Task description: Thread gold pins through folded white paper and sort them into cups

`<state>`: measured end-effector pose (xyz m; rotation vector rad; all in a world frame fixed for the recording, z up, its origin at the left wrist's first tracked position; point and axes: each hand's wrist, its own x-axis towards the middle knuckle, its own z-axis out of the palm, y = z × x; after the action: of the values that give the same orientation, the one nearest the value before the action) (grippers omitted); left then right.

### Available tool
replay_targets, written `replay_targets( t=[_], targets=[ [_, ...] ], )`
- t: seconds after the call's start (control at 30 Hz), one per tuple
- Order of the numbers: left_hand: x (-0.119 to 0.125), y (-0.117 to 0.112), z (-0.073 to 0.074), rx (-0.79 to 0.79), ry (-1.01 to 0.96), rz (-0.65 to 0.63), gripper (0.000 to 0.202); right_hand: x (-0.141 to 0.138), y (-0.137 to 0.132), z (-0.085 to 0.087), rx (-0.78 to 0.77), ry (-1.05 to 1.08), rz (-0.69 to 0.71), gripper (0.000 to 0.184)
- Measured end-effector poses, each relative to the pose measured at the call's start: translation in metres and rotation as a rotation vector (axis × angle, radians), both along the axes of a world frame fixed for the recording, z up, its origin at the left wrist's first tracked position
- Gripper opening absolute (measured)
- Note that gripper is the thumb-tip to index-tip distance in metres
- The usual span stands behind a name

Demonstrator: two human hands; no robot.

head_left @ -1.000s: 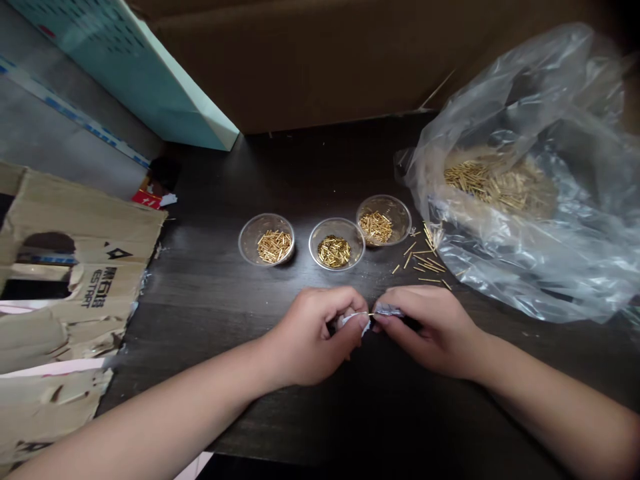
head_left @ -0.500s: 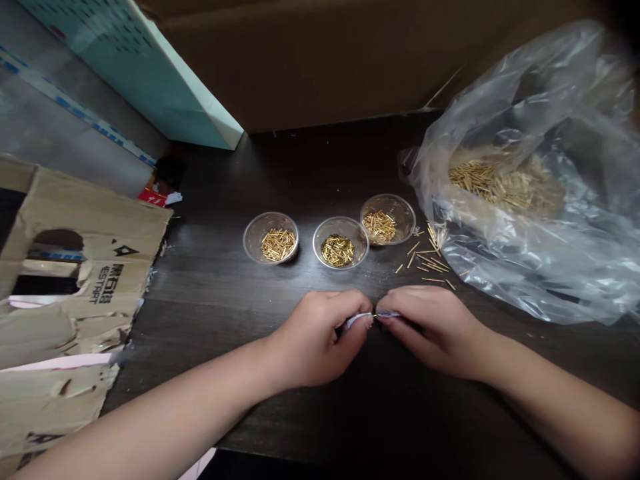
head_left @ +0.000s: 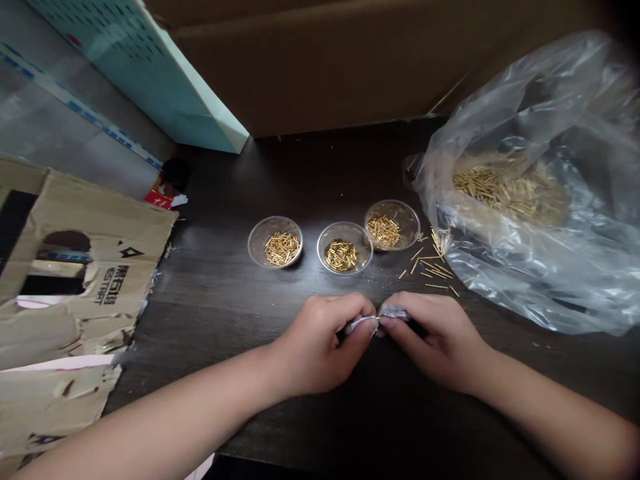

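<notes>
My left hand (head_left: 325, 343) and my right hand (head_left: 435, 340) meet fingertip to fingertip above the dark table. Both are closed in pinches, with a thin gold-coloured metal pin (head_left: 377, 320) just showing between them. A pale, crumpled strip (head_left: 361, 323) is pinched in the left fingers, and another pale piece (head_left: 395, 311) sits in the right fingers; whether paper or cloth I cannot tell. Beyond the hands stand three clear plastic cups holding short gold pins: a left cup (head_left: 257, 245), a middle cup (head_left: 324, 241) and a right cup (head_left: 409, 233).
A clear plastic bag (head_left: 525, 267) of longer gold pins lies open at the right, with several loose pins (head_left: 437, 269) spilled beside it. Torn cardboard (head_left: 115, 253) stands at the left. A brown cardboard box (head_left: 325, 80) and a light-blue panel (head_left: 185, 100) border the back.
The fingertips have come closer together, and less of the pin shows between them. More of the right hand's pale piece is visible. The whole view has shifted slightly.
</notes>
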<state>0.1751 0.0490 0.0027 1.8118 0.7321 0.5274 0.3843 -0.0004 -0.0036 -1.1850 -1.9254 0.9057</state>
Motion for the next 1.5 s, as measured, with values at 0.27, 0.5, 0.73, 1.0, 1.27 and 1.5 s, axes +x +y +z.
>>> replay_targets(
  t=[0.27, 0.5, 0.73, 1.0, 1.27, 1.5],
  targets=[
    [-0.003, 0.002, 0.003, -0.229, -0.048, -0.003, 0.014, -0.001, 0.009, 0.006, -0.091, 0.087, 0.056, 0.017],
    [-0.010, -0.006, 0.003, -0.126, 0.021, -0.009, 0.013, -0.007, 0.001, 0.004, -0.069, 0.006, 0.136, 0.025],
    [-0.018, -0.001, 0.005, -0.078, 0.039, -0.085, 0.011, -0.016, -0.007, -0.007, -0.068, -0.100, 0.118, 0.024],
    [-0.016, -0.002, 0.006, 0.021, 0.009, -0.078, 0.015, -0.010, -0.007, -0.005, 0.011, -0.064, 0.121, 0.024],
    [-0.014, 0.000, 0.011, -0.039, 0.003, -0.081, 0.020, -0.009, -0.002, -0.001, 0.004, 0.073, 0.129, 0.027],
    [-0.017, -0.001, 0.008, 0.002, 0.013, -0.104, 0.019, -0.009, -0.001, -0.001, 0.023, 0.084, 0.136, 0.031]
  ],
)
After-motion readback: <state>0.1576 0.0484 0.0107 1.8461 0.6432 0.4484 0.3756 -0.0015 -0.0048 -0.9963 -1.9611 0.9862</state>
